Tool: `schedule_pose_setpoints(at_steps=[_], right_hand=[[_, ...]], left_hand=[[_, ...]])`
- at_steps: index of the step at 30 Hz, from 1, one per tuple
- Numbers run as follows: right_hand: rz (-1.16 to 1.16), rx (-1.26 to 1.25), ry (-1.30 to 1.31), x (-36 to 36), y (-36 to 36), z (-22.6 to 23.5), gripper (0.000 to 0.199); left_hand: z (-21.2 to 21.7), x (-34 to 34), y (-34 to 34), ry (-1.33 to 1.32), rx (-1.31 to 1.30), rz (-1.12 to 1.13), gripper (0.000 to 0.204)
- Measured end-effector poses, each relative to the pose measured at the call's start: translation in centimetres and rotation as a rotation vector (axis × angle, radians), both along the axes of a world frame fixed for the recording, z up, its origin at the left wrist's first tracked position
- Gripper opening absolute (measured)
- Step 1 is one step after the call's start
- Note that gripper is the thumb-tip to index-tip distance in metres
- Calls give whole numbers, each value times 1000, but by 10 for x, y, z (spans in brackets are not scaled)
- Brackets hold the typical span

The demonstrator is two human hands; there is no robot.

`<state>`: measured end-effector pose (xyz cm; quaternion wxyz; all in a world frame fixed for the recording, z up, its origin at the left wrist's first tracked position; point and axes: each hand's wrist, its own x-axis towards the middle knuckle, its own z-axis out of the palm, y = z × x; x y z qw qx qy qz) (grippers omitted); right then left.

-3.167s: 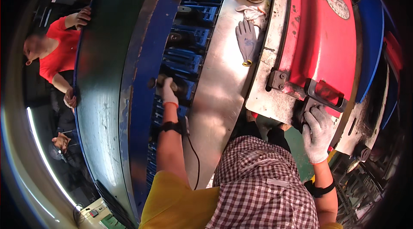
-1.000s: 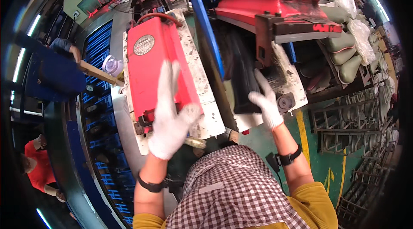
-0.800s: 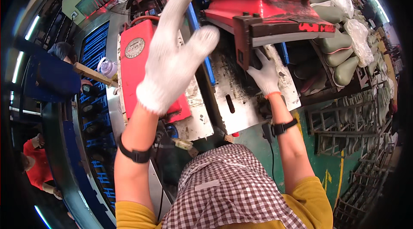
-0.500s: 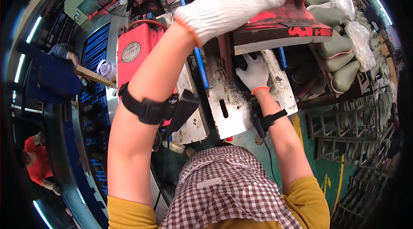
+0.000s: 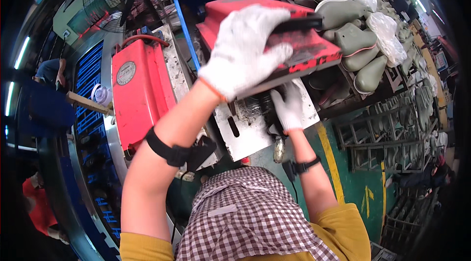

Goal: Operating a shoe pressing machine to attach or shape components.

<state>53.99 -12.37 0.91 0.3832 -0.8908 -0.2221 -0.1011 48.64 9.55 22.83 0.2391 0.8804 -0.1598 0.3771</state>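
A: What has changed from half a second ago?
B: The red cover (image 5: 314, 46) sits lower over the pale metal plate (image 5: 248, 141). The left hand (image 5: 245, 50), gloved in white, was reaching past the top of the view; now it is over the cover, beside the black handle (image 5: 301, 23)
A: Is it gripping?
B: No, thumb and fingers are spread apart. Whether the fingertips touch the handle I can't tell
A: And the right hand (image 5: 288, 108)?
B: Under the cover's front edge, next to a black piece (image 5: 266, 109) on the plate. It's blurred, so I can't say whether it holds anything
A: Any room?
B: Little between cover and plate, where the right hand is. The second red machine (image 5: 140, 94) stands close on the left. Past the plate's right edge, green floor (image 5: 351, 187) with a yellow line (image 5: 329, 163) lies before the racks (image 5: 387, 143); olive boots (image 5: 360, 45) crowd the cover's far right
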Motion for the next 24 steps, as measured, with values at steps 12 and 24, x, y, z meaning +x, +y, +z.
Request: schedule_pose_setpoints(at_steps=[12, 24], right_hand=[[-131, 1147, 1750, -154, -98, -11, 46], [-306, 1419, 1387, -68, -144, -27, 46]], left_hand=[[-191, -40, -54, -104, 166, 14, 71], [-226, -38, -57, -117, 206, 35, 62]])
